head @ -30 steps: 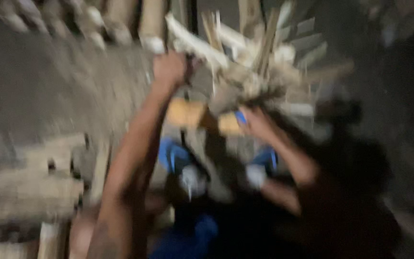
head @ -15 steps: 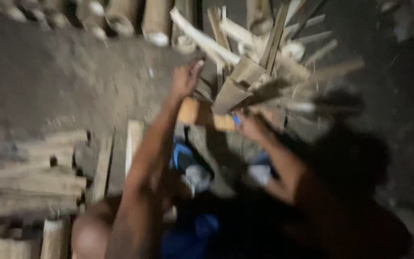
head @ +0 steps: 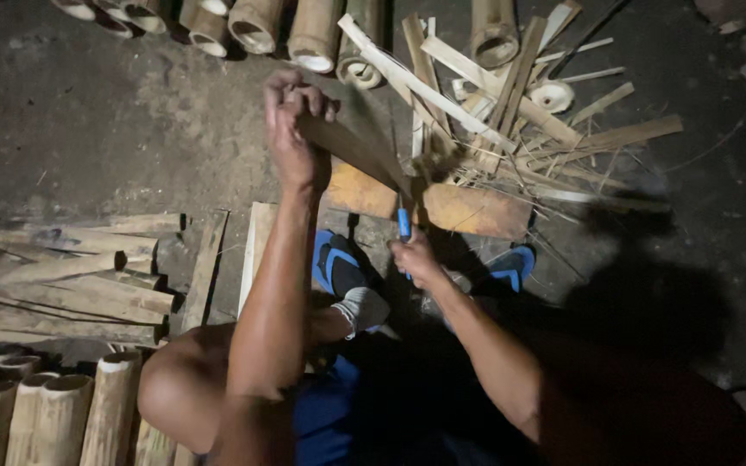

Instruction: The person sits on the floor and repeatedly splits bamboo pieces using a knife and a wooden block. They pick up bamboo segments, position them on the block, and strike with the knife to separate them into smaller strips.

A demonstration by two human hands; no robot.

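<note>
Head view. Left hand (head: 291, 129) is closed in a full grip around the upper end of a flat bamboo slat (head: 351, 148), holding it tilted, its lower end down on a worn orange-brown wooden block (head: 442, 203). Right hand (head: 414, 259) is closed around the blue handle of a knife (head: 402, 220); the blade meets the slat near the block, its edge too dark to make out.

Progress, as judged: well advanced but unfinished. A loose heap of split strips and shavings (head: 511, 112) lies just beyond the block, and stacked slats (head: 71, 272) lie flat on the ground to the left. Uncut bamboo tube sections (head: 312, 34) stand in a row at the far edge, with more tubes (head: 53, 410) at near left, so stock remains.

Materials: pale, fibrous bamboo, hollow round tubes with ringed ends; strips thin, straight and splintery; block smooth and scuffed; dirt floor (head: 88, 129) dark and gritty. Blue sandals (head: 511, 263) on the feet beside the block.
</note>
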